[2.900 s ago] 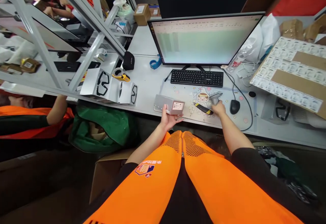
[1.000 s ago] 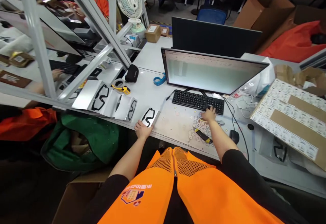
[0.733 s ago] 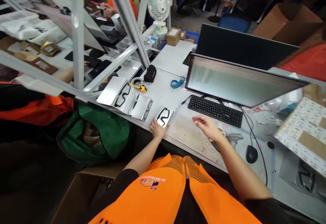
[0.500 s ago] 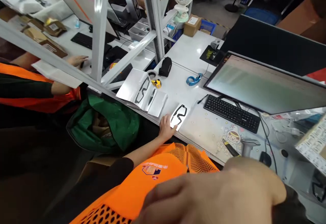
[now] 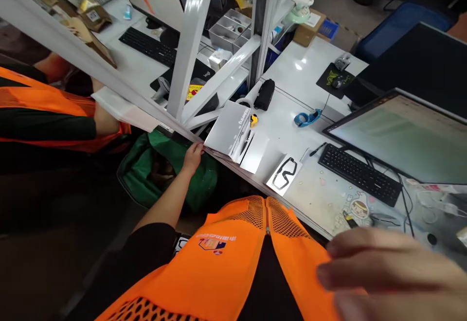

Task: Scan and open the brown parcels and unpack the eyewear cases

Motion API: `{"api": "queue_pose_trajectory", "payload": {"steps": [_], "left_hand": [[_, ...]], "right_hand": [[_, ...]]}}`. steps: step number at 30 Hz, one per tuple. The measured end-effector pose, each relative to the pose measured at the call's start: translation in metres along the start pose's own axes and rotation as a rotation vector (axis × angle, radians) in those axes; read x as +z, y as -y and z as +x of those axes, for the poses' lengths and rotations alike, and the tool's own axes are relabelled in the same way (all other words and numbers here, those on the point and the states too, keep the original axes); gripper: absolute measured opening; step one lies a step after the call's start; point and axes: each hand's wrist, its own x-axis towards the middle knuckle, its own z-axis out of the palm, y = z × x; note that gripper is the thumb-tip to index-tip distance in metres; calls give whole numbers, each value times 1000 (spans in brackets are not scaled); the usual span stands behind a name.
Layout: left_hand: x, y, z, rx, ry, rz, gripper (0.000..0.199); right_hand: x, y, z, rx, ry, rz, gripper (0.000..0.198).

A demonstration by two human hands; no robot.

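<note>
Left hand (image 5: 193,159) seems to meet the desk's (image 5: 282,121) front edge beside the stacked boxes (image 5: 228,129), perhaps for support; its grip cannot be told. Right hand (image 5: 401,267), blurred, is loosely spread. One box (image 5: 284,174) lies at the front edge, likely for easy reach.

Vest (image 5: 233,277) bright orange, mesh-patterned panels; sleeve (image 5: 146,248) black. Surface (image 5: 279,129) white. Near flat box (image 5: 285,174) white, bold black frame outline; taller box (image 5: 224,129) to its left silvery white, dark lettering. Left bag (image 5: 202,185) deep green. Keyboard (image 5: 359,174) black. Far-right chair (image 5: 404,31) blue.
</note>
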Motion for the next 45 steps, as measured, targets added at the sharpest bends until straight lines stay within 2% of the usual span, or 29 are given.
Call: {"api": "queue_pose_trajectory", "payload": {"steps": [2,3,5,6,8,9,11,13,15,19,21,23,25,27,30,32,34,36,38,40,41,43,45], "left_hand": [[14,-16,24,-19,80,-83,47],[19,-26,32,-19,116,-141,56],[26,-50,40,36,192,-242,75],[27,-62,39,101,241,-243,82],[30,-88,31,283,348,-88,92],[33,-99,23,376,394,52,97],[45,-119,7,498,416,359,109],[60,-134,-11,540,364,592,112],[75,-146,-31,560,306,709,107],[104,-155,-77,642,301,669,100],[125,-149,-98,638,337,649,100],[150,-134,-113,571,355,682,97],[173,-115,-121,486,344,722,92],[186,-99,-125,441,327,724,89],[176,-93,-113,496,329,664,88],[152,-101,-87,550,265,568,81],[122,-110,-46,526,133,413,70],[94,-111,-4,365,101,233,69],[76,-100,26,44,260,30,68],[72,-79,36,-261,467,-149,76],[75,-68,35,-366,536,-213,81],[85,-48,25,-458,588,-283,87],[96,-37,10,-463,600,-316,89]], "right_hand": [[3,-58,-3,95,-234,13,28],[10,-95,-3,196,-338,13,29],[31,-175,-7,476,-534,-44,46],[45,-212,-12,626,-588,-82,58],[76,-271,-31,913,-625,-116,84],[92,-291,-43,1033,-621,-110,94],[119,-316,-65,1172,-585,-81,109],[139,-327,-78,1220,-541,-56,117],[152,-332,-80,1231,-516,-34,118],[163,-340,-68,1153,-477,36,100],[165,-343,-63,1119,-447,67,93],[166,-347,-59,1099,-430,69,90],[166,-350,-56,1066,-423,53,86],[168,-354,-50,1037,-415,54,85],[175,-361,-37,1042,-391,114,92],[182,-365,-25,1053,-359,183,98],[190,-368,-11,1046,-347,252,100],[197,-371,4,1050,-364,321,102],[204,-373,17,1093,-378,394,109],[208,-374,27,1142,-366,450,120],[209,-375,31,1148,-361,462,124],[207,-377,36,1114,-352,460,126],[201,-378,38,1057,-333,453,122]]}}
